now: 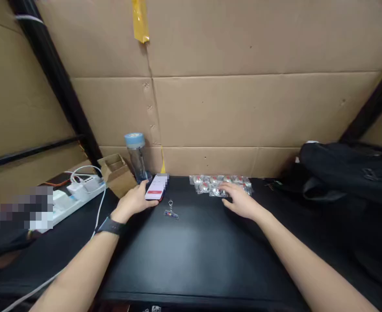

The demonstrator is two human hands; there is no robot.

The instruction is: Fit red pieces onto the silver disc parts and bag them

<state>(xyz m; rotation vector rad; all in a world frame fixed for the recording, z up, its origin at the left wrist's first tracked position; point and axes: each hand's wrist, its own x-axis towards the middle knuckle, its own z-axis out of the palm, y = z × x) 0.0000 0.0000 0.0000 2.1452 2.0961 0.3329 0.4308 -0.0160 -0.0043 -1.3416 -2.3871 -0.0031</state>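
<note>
On the black desk [191,260], left hand [135,202] is touching the phone [156,189], fingers loose, not gripping; right hand [241,202] is resting open-palmed on the bagged packets [210,183]; nothing lifted yet.

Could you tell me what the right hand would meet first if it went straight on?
The pile of small clear packets: the right hand points at it, fingertips seemingly already on its near edge. Behind it stands the cardboard wall.
</note>
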